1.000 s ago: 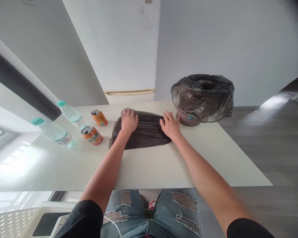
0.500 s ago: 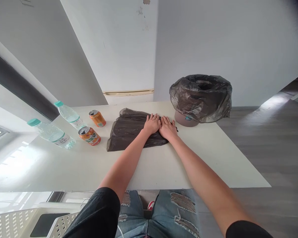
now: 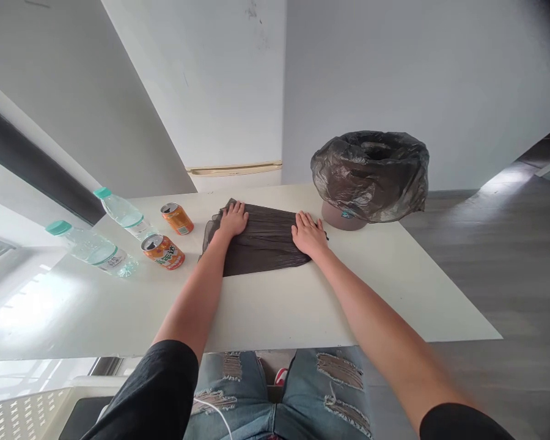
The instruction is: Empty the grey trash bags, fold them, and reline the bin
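A dark brown plastic bag (image 3: 263,241) lies flat on the white table (image 3: 302,299). My left hand (image 3: 233,220) rests on the bag's far left corner, fingers stretched flat. On the bag's right edge my right hand (image 3: 308,233) presses down, fingers also flat and apart. Both hands are open and hold nothing. Just right of my right hand stands a small brown bin (image 3: 343,218) lined with a dark bag (image 3: 371,174) that drapes over its rim.
Left of the flat bag lie two orange cans (image 3: 163,251) (image 3: 177,218) and two clear water bottles with teal caps (image 3: 91,249) (image 3: 123,211). The table ends at a wall beyond. Grey floor lies to the right. A white perforated object (image 3: 22,415) sits at lower left.
My left hand slid from beside my right hand leftward across the bag to its far left corner. My right hand stayed on the right edge.
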Demonstrator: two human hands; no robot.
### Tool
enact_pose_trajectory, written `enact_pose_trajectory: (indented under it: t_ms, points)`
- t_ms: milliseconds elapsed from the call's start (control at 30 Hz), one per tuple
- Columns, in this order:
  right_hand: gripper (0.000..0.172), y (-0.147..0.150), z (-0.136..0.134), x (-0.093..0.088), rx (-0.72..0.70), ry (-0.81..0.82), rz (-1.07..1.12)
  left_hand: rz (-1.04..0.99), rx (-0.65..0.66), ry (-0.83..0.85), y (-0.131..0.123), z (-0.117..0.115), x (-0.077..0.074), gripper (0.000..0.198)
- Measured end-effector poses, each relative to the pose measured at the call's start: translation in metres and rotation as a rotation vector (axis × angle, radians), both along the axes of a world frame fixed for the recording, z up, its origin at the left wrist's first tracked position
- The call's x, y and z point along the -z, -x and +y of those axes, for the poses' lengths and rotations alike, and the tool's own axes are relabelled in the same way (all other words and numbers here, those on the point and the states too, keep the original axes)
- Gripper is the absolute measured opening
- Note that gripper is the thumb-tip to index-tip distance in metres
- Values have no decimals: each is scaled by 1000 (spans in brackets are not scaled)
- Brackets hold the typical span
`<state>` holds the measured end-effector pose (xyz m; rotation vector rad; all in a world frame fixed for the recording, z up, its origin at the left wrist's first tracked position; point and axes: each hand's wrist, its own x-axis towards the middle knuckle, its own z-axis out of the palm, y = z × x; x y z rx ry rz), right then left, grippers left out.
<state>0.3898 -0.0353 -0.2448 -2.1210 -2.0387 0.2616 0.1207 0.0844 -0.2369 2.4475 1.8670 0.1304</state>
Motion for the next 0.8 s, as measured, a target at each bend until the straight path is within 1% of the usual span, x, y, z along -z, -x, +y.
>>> enact_pose_trajectory:
  t_ms: [67,167,267,433,567,633,700,733,800]
  points:
    - [73,0,1,1,1,-10,-4,8,-42,8,20,5,-1,69]
    - [72,1,1,2,6,-21,-17,7,-93,42,36,10,-2,70]
    - [73,1,1,2,11,-19,-34,5,-100,47,40,12,0,72]
    - [73,0,2,4,12,-18,-41,-14,-96,60,38,13,2,73]
    - [73,0,2,4,14,-17,-24,-48,-94,43,39,8,-3,72]
    - [73,0,2,3,22,-15,-23,-63,-98,-8,36,4,-10,71]
    - [73,0,2,3,23,-11,-30,-65,-88,-69,27,-3,-20,69]
    - [72,1,2,2,21,-8,-35,-61,-64,-94,18,-8,-24,68]
    - [71,1,2,2,15,-11,-43,-56,37,-123,-7,-22,-29,66]
